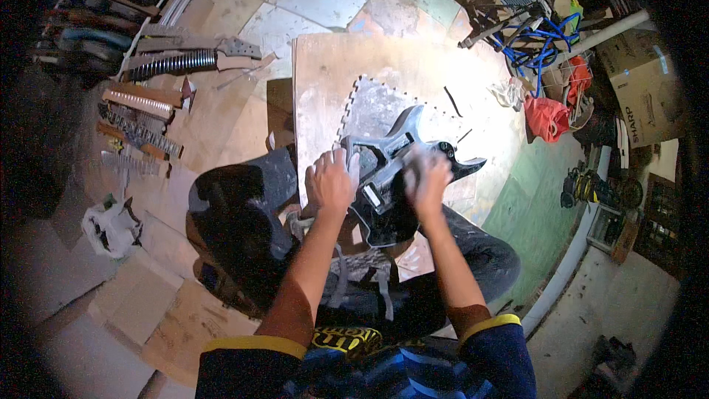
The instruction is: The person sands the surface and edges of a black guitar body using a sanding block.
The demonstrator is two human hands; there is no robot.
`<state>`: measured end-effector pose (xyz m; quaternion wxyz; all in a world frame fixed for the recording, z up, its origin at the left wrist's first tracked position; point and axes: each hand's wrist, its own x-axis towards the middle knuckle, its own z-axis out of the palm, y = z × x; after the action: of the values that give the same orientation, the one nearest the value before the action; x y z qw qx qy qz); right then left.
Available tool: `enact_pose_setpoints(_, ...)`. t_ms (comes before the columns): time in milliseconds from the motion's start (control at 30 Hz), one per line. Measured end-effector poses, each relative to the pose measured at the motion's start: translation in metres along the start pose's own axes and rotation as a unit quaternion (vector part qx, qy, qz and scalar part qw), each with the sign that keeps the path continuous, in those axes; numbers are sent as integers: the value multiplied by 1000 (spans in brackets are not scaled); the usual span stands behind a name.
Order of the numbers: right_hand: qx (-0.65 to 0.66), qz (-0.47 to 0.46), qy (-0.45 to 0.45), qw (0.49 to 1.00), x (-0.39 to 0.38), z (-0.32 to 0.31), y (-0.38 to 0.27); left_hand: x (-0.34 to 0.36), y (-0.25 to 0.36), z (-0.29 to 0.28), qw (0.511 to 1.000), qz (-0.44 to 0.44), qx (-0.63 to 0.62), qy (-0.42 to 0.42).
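Observation:
A dark electric guitar body (391, 225) with pointed horns and cut-out cavities lies in front of me, its near end over my lap. Grey dust dulls its upper face. My left hand (331, 183) grips its left edge, fingers curled over the rim. On the right side of the face my right hand (428, 181) is smeared by motion; whether it holds something cannot be made out. Under the far end lies a grey foam mat (377, 103) with toothed edges, on top of a pale wooden board (317, 66).
Several guitar necks (177, 65) lie on the floor at the left, above a crumpled white bag (111, 227). Tangled blue cable (543, 41), a red bag (546, 118), a cardboard box (642, 92) and a yellow-black tool (587, 187) line the right side.

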<state>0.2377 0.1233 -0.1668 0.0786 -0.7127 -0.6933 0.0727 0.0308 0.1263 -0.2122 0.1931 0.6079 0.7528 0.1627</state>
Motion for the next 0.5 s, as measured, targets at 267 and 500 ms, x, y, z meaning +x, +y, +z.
enact_pose_setpoints(267,-25,-29,-28,999,-14,21,7,1,0,1,1000,1,4,-24)
enact_pose_setpoints(500,91,24,-22,995,-39,23,-35,8,3,2,1000,-3,15,-20)
